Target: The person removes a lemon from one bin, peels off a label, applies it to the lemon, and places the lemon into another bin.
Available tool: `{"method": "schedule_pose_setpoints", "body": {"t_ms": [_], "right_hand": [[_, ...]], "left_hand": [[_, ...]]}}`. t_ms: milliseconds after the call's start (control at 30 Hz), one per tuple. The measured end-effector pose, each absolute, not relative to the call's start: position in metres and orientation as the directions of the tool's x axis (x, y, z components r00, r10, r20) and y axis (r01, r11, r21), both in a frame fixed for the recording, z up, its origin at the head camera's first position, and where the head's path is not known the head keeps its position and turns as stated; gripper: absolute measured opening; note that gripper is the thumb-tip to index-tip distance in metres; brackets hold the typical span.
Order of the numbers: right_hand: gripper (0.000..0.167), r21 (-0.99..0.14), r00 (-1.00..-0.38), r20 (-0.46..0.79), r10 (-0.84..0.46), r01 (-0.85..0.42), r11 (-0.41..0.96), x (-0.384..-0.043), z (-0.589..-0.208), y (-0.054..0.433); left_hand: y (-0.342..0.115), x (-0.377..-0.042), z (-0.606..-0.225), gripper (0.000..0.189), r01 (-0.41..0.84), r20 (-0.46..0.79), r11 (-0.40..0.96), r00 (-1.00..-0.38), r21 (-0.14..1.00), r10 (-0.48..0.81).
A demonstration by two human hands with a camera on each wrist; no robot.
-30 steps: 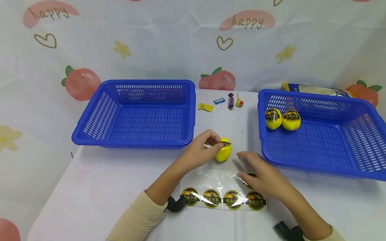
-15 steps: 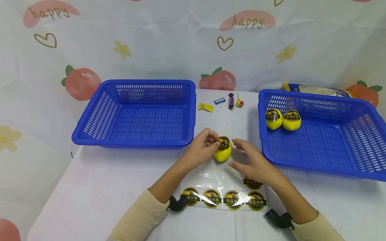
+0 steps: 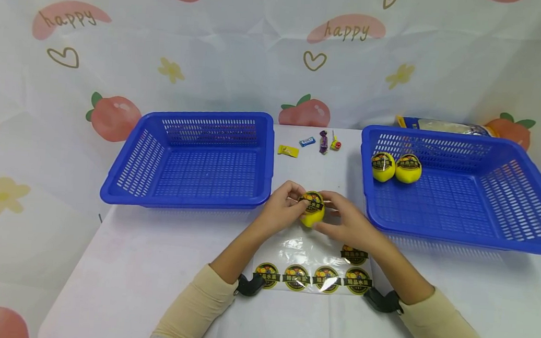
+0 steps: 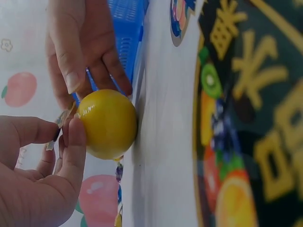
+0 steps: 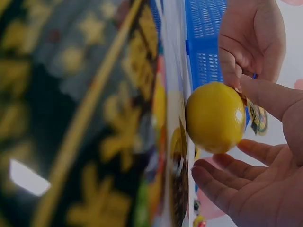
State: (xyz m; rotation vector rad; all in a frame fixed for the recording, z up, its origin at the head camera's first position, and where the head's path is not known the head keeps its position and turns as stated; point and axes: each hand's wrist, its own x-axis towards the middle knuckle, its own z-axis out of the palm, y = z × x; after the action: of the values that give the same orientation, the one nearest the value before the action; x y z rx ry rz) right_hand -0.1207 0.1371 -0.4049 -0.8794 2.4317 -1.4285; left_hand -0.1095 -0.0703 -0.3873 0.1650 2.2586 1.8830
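Observation:
A yellow lemon (image 3: 311,220) sits on the table behind the sheet of stickers. My left hand (image 3: 284,206) pinches a round black-and-gold sticker (image 3: 314,201) between thumb and forefinger at its left edge. In the right wrist view the sticker (image 5: 258,118) stands at the lemon's upper side, tilted off its skin. My right hand (image 3: 348,222) is around the lemon's right side, thumb nearer me and fingers beyond. Its fingers (image 5: 222,177) are spread and fairly straight, close to the fruit in the right wrist view.
The clear sticker sheet (image 3: 293,249) lies in front, with several round stickers on it. A blue basket (image 3: 188,202) stands left; another blue basket (image 3: 435,235) at right holds two labelled lemons (image 3: 408,171). Small sweets (image 3: 288,151) and a lollipop (image 3: 336,144) lie at the back.
My right hand has moved left and away from me, up to the lemon. The sticker in my left hand has turned from edge-on to face up over the lemon.

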Motion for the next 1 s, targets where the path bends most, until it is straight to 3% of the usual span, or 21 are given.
{"method": "schedule_pose_setpoints", "body": {"t_ms": [333, 1000], "right_hand": [[0.07, -0.835, -0.842, 0.078, -0.534, -0.348, 0.426, -0.122, -0.405, 0.13], [0.063, -0.819, -0.848, 0.09, -0.521, -0.361, 0.446, -0.12, -0.407, 0.13]], "left_hand": [[-0.07, -0.112, -0.391, 0.019, -0.111, -0.126, 0.083, -0.969, 0.99, 0.212], [-0.075, -0.114, -0.398, 0.02, -0.158, -0.182, 0.148, -0.969, 0.976, 0.166]]}}
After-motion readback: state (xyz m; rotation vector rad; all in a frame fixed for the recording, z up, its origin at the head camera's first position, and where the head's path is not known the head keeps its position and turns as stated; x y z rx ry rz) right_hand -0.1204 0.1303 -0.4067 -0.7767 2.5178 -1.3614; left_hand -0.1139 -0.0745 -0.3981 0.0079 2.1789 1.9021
